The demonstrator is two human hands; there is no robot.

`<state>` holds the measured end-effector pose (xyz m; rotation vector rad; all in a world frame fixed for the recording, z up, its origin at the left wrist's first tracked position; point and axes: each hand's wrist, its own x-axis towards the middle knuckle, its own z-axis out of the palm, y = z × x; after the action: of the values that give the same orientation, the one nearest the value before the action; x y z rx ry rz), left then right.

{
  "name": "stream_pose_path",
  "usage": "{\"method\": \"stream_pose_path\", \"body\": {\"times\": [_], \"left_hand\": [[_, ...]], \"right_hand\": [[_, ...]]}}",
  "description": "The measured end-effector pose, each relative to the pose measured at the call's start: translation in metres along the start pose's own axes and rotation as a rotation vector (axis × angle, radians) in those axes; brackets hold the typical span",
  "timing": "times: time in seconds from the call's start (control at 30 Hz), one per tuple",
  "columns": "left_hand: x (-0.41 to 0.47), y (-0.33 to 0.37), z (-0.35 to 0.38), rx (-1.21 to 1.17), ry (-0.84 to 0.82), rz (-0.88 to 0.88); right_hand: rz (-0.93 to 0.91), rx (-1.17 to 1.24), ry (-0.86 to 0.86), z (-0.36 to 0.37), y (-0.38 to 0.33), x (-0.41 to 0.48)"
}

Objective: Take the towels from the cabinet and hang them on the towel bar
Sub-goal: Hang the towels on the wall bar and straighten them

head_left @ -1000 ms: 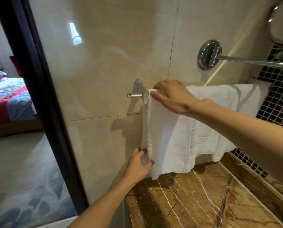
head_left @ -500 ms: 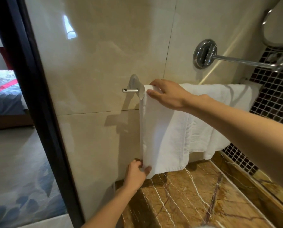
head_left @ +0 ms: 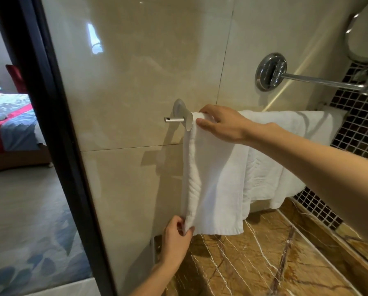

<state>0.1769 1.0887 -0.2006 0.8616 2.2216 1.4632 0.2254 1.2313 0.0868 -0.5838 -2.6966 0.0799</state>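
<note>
A white towel hangs folded over the towel bar on the beige tiled wall. Only the bar's left end and its round mount show; the rest is under cloth. My right hand rests on top of the towel at the bar's left end, fingers curled over the fold. My left hand pinches the towel's lower left corner between thumb and fingers. Behind it, a second layer of white towel spreads along the bar to the right.
A chrome wall mount with a rod juts out above the towels at the right. Dark mosaic tile covers the right wall. A brown marble counter lies below. A black door frame at the left opens onto a bedroom.
My left hand has slid down the towel's left edge to its bottom corner, pulling the edge straighter. My right hand has stayed on the fold at the bar.
</note>
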Motion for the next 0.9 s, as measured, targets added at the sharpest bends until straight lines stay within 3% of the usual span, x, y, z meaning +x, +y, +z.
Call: {"method": "stream_pose_path", "body": {"times": [0.1,0.27,0.43,0.53,0.73,0.9], "left_hand": [[-0.002,0.001,0.001,-0.129,0.015,-0.067],[0.013,-0.002,0.01,-0.103,-0.181,-0.055],[0.038,0.004,0.002,-0.016,-0.015,-0.012],[0.045,0.002,-0.005,0.022,0.106,0.021],[0.037,-0.008,0.007,-0.1,-0.056,-0.018],[0.029,-0.009,0.015,-0.26,-0.081,-0.064]], "right_hand": [[0.024,0.046,-0.024,-0.004,0.002,0.002],[0.019,0.01,-0.035,-0.002,0.004,0.005],[-0.033,0.021,0.009,-0.006,0.009,-0.001],[-0.036,-0.1,0.039,-0.004,0.019,-0.003],[-0.037,-0.118,0.042,-0.001,0.026,-0.001],[-0.098,-0.132,0.067,0.001,0.022,-0.001]]}}
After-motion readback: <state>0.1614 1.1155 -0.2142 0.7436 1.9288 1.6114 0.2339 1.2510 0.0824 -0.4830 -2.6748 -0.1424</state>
